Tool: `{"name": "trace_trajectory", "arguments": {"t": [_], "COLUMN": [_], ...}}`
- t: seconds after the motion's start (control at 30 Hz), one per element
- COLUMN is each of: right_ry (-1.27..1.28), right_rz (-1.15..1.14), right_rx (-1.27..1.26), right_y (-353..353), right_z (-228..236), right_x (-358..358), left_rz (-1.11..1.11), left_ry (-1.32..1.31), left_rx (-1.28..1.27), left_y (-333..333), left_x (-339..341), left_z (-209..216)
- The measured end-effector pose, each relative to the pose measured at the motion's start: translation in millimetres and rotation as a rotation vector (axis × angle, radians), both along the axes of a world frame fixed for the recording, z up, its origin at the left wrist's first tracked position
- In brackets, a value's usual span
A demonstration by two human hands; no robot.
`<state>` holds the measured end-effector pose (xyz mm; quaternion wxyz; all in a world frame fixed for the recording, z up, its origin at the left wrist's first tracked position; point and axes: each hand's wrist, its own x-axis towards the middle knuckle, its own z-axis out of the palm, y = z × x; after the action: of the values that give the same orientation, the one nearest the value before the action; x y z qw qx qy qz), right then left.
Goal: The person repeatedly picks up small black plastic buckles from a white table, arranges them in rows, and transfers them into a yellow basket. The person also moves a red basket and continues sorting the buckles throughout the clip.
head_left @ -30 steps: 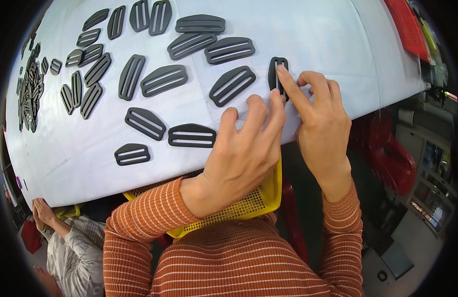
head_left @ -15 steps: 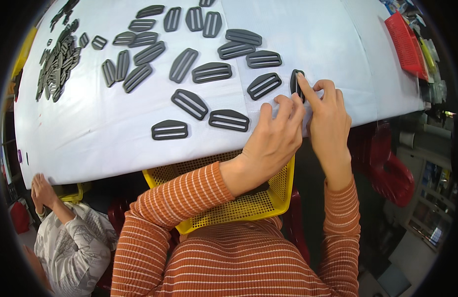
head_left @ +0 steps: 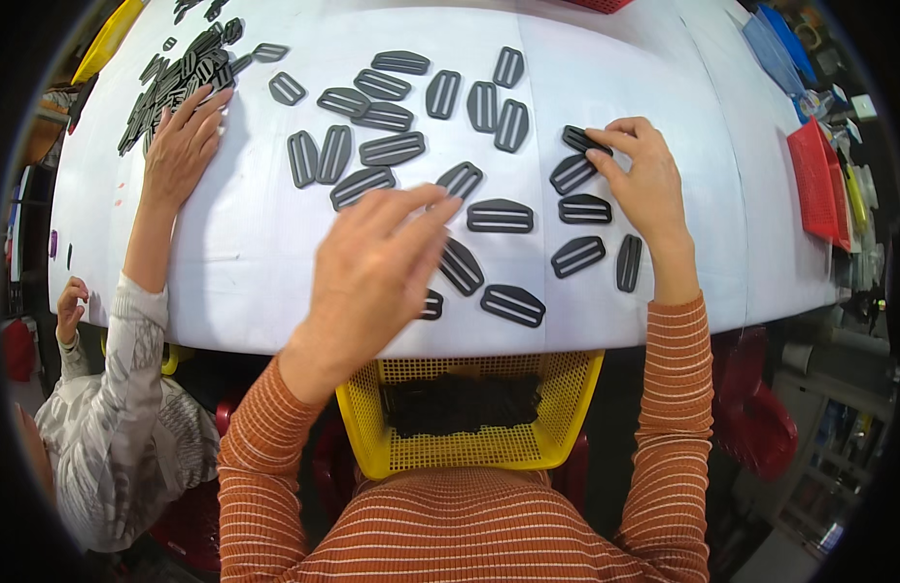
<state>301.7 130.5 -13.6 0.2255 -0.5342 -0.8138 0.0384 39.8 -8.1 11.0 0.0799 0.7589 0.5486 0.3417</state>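
Note:
Black plastic strap sliders with slots lie spread over the white table. My right hand (head_left: 649,180) has thumb and index finger on the near end of one slider (head_left: 574,138), which lies against another slider (head_left: 572,174). My left hand (head_left: 367,272), slightly blurred, hangs over the table with fingers stretched forward, nothing visible in them. Its fingertips are beside a tilted slider (head_left: 463,181); I cannot tell if they touch it. The left hand partly covers a slider (head_left: 432,305) near the front edge. Several more sliders lie right of it, one of them upright-turned (head_left: 629,263).
A yellow mesh basket (head_left: 372,457) with black pieces inside is below the table edge, against me. At the left, another person's hand (head_left: 181,155) rests by a heap of small black sliders (head_left: 168,97). A red basket (head_left: 817,185) stands at the right edge.
My view has shifted. My right hand has gone from the slider at the right to one farther away; my left hand has moved left. The other person's hand now reaches the heap.

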Motion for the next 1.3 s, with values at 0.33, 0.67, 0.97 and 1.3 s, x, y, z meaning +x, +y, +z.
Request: {"name": "trace_trajectory", "arguments": {"t": [0.33,0.67,0.97,1.3], "right_ry": [-0.187,-0.069,0.041,0.041], "right_rz": [-0.025,-0.07,0.125,-0.105], "right_rx": [0.051,-0.162,0.027,-0.24], "right_y": [73.7,67.5,24.8,8.3], "right_z": [4.9,17.4,-8.9,5.9], "right_x": [-101.1,-27.3,-79.8,-64.0], "left_rz": [0.122,0.189,0.194,0.17], "left_ry": [0.186,0.366,0.199,-0.036], "left_rx": [0.255,0.135,0.143,0.123], "left_y": [99.8,108.4,114.6,53.0], "left_x": [-15.2,-7.2,-41.9,-40.3], "left_z": [-30.5,-45.8,-46.0,-28.3]}}
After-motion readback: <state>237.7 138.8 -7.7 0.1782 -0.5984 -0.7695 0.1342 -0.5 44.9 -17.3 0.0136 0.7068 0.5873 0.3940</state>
